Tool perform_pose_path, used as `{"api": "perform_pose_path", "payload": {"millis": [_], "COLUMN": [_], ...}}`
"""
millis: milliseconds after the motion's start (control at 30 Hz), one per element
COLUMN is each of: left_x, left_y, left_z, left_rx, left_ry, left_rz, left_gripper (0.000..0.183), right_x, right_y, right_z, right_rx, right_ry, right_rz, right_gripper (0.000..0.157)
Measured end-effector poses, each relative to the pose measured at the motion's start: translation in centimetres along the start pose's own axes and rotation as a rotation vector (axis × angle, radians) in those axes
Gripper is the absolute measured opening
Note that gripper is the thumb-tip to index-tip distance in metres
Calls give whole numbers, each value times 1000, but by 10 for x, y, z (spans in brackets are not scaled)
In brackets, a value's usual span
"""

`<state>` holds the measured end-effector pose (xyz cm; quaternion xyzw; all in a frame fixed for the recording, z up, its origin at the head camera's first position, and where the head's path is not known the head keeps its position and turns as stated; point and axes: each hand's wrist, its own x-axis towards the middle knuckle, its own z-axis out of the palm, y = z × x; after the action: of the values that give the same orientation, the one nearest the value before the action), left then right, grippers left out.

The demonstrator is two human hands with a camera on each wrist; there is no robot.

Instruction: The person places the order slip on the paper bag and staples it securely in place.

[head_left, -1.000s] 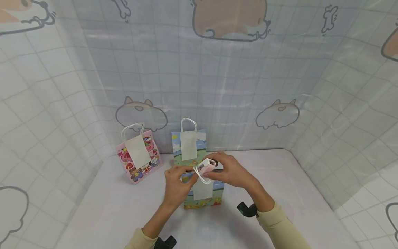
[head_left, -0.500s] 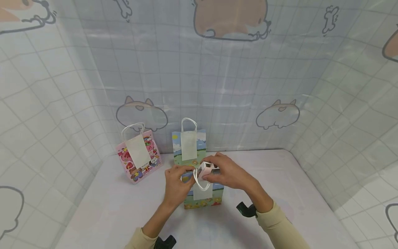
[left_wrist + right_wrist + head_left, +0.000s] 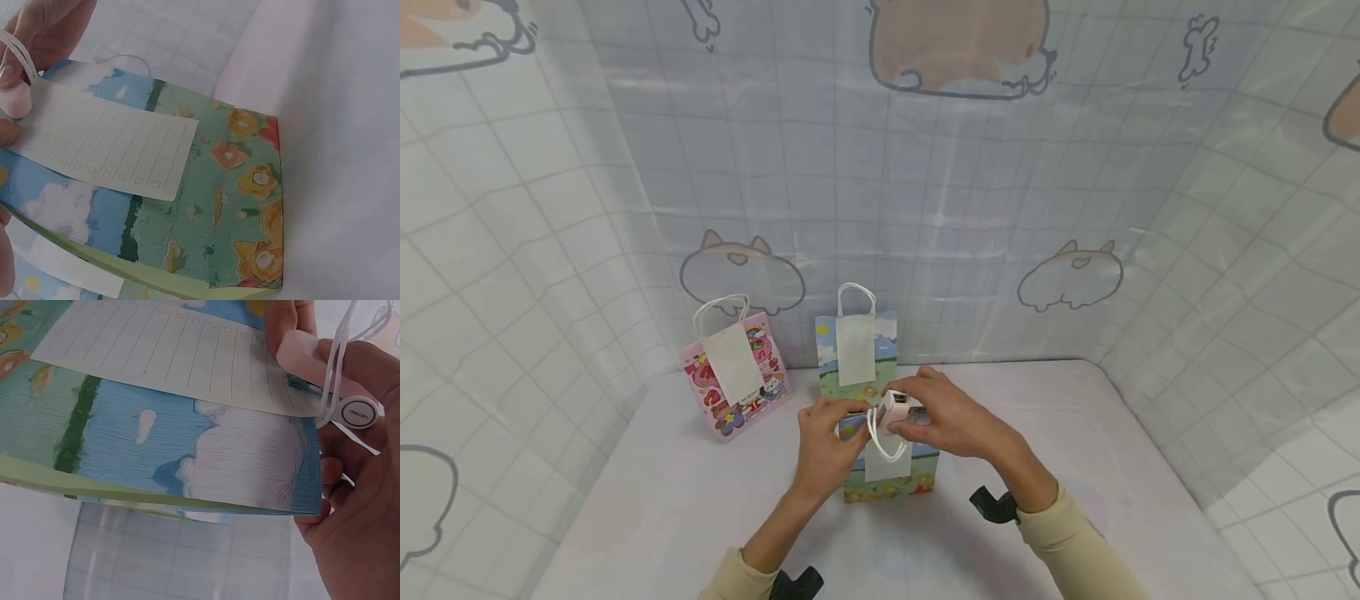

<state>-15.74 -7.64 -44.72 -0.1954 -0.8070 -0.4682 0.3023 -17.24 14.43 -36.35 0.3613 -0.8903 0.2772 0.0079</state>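
My right hand (image 3: 958, 418) grips a small pink-and-white stapler (image 3: 305, 356) at the top edge of a blue-and-green gift bag (image 3: 923, 482). The bag stands upright, printed with sky, clouds and flowers. A cream lined checklist card (image 3: 115, 134) hangs on its front face, its upper end right by the stapler. White cord handles (image 3: 338, 365) loop forward over the stapler and card. My left hand (image 3: 824, 443) pinches the bag's top edge on the left, thumb in front. The stapler's mouth is partly hidden by fingers and cords.
Behind stands another blue-and-green bag (image 3: 883, 342) with a white card and an upright handle. To its left a pink cartoon bag (image 3: 772, 375) with a white card leans at an angle. A grid-patterned curtain (image 3: 925, 208) rises behind the white table (image 3: 1037, 467).
The stapler has shifted left and tilted over onto the bag's top edge along with my right hand. My left hand has stayed in place. Over the last half second hardly anything moves.
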Motion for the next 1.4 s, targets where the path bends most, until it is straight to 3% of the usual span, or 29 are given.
{"api": "perform_pose_path", "payload": {"millis": [300,800,1200,1400], "left_x": [1,3,4,3], "left_y": [-1,-3,-4,-7], "left_z": [-1,-3,-3,-5], "left_rx": [-18,-28,-30,-99], "left_ry": [-21,-45,-71,-116], "left_rz": [1,-7,-42,-17], "left_gripper": [20,21,18,29], "right_x": [4,9,8,9], "right_y": [-2,-2,0,0], "right_z": [-2,2,-1,-2], "right_rx": [-17,-29,-50,-60], "right_ry": [-27,-70,-60,-59], "right_rz": [-17,-27,-54,-82], "right_gripper": [43,46,46,44]}}
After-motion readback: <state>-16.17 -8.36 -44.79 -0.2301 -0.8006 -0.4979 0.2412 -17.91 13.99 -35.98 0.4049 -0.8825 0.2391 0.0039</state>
